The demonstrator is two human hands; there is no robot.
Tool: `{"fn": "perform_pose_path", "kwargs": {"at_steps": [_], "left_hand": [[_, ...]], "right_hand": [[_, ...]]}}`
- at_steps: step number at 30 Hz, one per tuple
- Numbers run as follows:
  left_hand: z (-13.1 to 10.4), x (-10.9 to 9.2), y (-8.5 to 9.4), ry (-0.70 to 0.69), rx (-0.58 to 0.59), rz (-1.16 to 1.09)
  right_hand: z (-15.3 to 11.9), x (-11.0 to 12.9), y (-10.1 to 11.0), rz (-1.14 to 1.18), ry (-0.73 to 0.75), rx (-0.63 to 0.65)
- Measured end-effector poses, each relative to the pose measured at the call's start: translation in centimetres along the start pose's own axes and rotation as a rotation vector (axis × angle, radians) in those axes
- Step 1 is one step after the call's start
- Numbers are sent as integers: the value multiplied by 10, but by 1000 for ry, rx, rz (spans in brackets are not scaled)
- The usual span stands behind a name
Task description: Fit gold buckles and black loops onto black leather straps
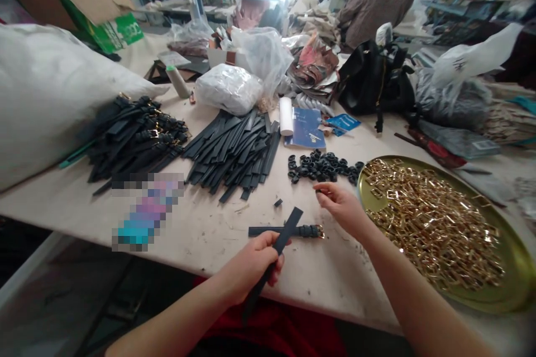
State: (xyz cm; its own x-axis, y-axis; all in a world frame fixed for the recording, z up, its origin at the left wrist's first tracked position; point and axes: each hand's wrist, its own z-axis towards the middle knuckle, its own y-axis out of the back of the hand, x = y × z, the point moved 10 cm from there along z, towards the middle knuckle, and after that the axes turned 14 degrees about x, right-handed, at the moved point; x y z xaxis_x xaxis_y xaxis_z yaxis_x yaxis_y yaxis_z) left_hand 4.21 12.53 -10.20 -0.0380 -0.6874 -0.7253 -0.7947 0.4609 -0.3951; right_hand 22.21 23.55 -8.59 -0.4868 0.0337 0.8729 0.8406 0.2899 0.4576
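My left hand (255,262) is closed around a flat black strap (290,224), which slants up and away over the table's front edge. Under its far end lies another black strap (307,231) fitted with a gold buckle. My right hand (345,207) pinches a small black loop (318,191) between thumb and forefinger, though fingers partly cover it. Just beyond those fingertips is a heap of black loops (322,166). A small black scrap (278,203) rests on the tabletop. Farther back lies a pile of plain black straps (234,150).
To the right, a round gold tray (517,290) holds many gold buckles (439,223). Buckled straps (129,145) are heaped at left beside a bulky white sack (50,100). A blue booklet (305,129), white roll (286,116) and black bag (364,81) stand behind. Another person (379,0) is beyond.
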Motion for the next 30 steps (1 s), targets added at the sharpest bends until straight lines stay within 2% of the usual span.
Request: {"fn": "perform_pose_path", "kwargs": {"at_steps": [2,4,7,10,13,18,23,27,30], "left_hand": [[3,-13,-2,-93,16,113],[4,-23,-3,-171,11,205],[0,-27,-2,-218,-48,316],[-11,-28,2,-238,-155,444],[-28,-27,1,-244,-233,605],[-50,-30,-20,-306,-243,837],[-64,-34,-34,-360,-247,846],[-74,-33,-34,-392,-278,796],[-77,-28,-35,-370,-289,878]], "right_hand": [[-16,-7,-19,525,-74,38],[-33,-6,-45,924,-147,55],[-52,8,-72,1189,-156,55],[-65,19,-81,1268,-100,13],[-80,24,-88,1308,-106,8],[-106,35,-106,1341,-104,117],[-125,47,-123,1347,-55,227],[-132,38,-116,1389,-76,94],[-134,33,-110,1344,-71,22]]}}
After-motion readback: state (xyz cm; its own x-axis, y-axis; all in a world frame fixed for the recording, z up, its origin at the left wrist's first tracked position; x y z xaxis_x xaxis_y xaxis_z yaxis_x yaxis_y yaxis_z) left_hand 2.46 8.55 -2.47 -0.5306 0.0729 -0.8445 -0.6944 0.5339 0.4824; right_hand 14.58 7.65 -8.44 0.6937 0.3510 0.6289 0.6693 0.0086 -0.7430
